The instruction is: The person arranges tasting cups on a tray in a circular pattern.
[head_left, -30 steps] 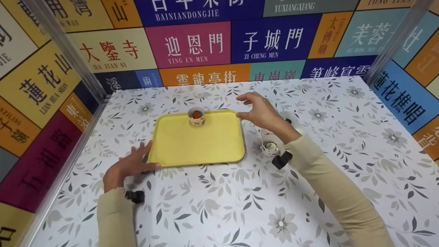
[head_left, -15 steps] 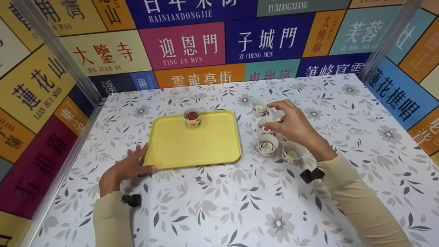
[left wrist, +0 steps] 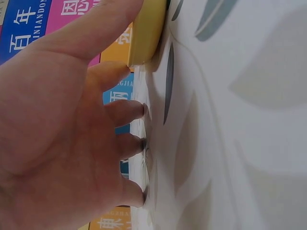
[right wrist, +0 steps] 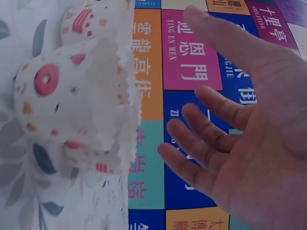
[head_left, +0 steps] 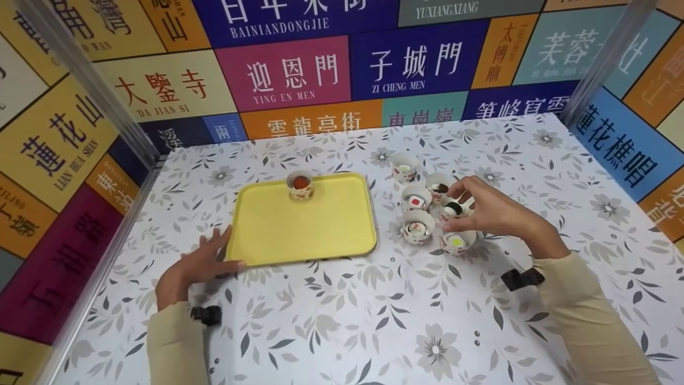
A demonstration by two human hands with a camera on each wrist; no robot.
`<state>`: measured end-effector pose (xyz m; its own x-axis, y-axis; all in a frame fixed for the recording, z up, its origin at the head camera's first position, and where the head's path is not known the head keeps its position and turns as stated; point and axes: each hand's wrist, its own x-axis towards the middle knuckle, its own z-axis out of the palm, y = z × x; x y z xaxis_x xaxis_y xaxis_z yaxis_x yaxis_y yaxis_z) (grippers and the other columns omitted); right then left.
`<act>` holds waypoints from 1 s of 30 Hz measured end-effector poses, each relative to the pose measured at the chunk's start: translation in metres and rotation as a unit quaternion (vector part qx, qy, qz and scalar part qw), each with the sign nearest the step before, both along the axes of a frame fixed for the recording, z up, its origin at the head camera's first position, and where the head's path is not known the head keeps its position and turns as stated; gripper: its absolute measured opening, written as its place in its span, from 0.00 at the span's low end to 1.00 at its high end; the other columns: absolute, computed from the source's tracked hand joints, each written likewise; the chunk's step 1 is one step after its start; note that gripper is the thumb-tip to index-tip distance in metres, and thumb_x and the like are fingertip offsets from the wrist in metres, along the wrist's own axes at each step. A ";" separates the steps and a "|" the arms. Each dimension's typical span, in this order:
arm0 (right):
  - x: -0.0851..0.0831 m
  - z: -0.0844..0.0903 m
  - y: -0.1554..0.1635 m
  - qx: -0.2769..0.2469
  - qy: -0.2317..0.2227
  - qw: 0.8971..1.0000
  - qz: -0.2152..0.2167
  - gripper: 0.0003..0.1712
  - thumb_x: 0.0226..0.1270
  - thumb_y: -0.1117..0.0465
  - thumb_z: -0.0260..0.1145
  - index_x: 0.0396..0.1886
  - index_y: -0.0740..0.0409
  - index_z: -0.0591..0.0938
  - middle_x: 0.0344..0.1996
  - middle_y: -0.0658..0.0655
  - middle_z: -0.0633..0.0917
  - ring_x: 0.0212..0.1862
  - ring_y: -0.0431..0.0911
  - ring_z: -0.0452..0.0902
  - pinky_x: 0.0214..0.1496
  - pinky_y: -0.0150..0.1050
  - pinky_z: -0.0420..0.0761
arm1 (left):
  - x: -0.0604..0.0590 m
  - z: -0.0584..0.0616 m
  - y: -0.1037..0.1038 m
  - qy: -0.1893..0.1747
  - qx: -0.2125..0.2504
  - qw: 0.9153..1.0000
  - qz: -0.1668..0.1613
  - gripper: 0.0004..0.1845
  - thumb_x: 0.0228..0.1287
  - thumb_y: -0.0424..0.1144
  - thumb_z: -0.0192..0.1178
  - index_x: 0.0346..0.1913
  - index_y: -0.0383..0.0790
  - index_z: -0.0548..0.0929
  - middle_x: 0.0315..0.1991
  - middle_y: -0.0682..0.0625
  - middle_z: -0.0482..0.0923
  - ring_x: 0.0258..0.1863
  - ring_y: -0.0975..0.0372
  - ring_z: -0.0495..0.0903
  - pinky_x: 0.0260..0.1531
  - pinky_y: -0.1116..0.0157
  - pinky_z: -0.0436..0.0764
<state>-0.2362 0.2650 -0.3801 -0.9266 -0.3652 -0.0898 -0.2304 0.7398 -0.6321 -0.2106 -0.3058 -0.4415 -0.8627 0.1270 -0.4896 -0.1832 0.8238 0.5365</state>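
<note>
A yellow tray (head_left: pixel 299 224) lies on the flowered table (head_left: pixel 374 321). One patterned paper cup (head_left: pixel 300 185) with a red filling stands at the tray's far edge. My left hand (head_left: pixel 212 255) rests flat beside the tray's near left corner, thumb on the rim (left wrist: pixel 146 33), fingertips (left wrist: pixel 139 111) on the cloth. Right of the tray stand several more filled cups (head_left: pixel 418 225). My right hand (head_left: pixel 461 209) hovers over that group with fingers loosely curved around a dark-filled cup (head_left: pixel 453 208). In the right wrist view my right hand (right wrist: pixel 225 139) is spread, apart from a cup (right wrist: pixel 81 96).
Colourful sign walls (head_left: pixel 299 75) close in the table at the back and both sides, with metal posts (head_left: pixel 91 91) at the corners. A cup (head_left: pixel 404 167) stands farthest back in the group. Bare cloth stretches across the near half of the table.
My right hand has drawn back from the tray's far right corner to the cups on the right. The left hand has stayed by the tray's corner.
</note>
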 end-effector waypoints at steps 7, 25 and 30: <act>0.005 -0.014 0.018 -0.020 0.000 1.000 0.013 0.39 0.53 0.49 0.80 0.57 0.63 0.71 0.55 0.64 0.76 0.59 0.57 0.73 0.62 0.57 0.75 | 0.000 0.002 -0.002 0.003 0.001 1.000 0.002 0.61 0.53 0.71 0.65 0.79 0.67 0.34 0.81 0.47 0.22 0.78 0.41 0.17 0.66 0.27 0.22; 0.012 -0.026 0.025 0.025 -0.016 0.999 0.031 0.44 0.47 0.47 0.83 0.59 0.60 0.72 0.55 0.62 0.78 0.59 0.57 0.75 0.58 0.53 0.75 | 0.001 0.001 0.000 0.001 0.008 1.000 0.000 0.60 0.54 0.70 0.65 0.80 0.67 0.35 0.82 0.47 0.22 0.78 0.43 0.17 0.67 0.28 0.21; 0.011 -0.028 0.022 0.042 -0.019 0.998 0.040 0.45 0.49 0.48 0.82 0.62 0.61 0.71 0.59 0.64 0.77 0.60 0.59 0.74 0.60 0.56 0.76 | 0.001 0.001 -0.001 0.002 0.012 1.000 0.001 0.59 0.55 0.69 0.65 0.80 0.67 0.36 0.82 0.48 0.22 0.78 0.43 0.17 0.67 0.29 0.20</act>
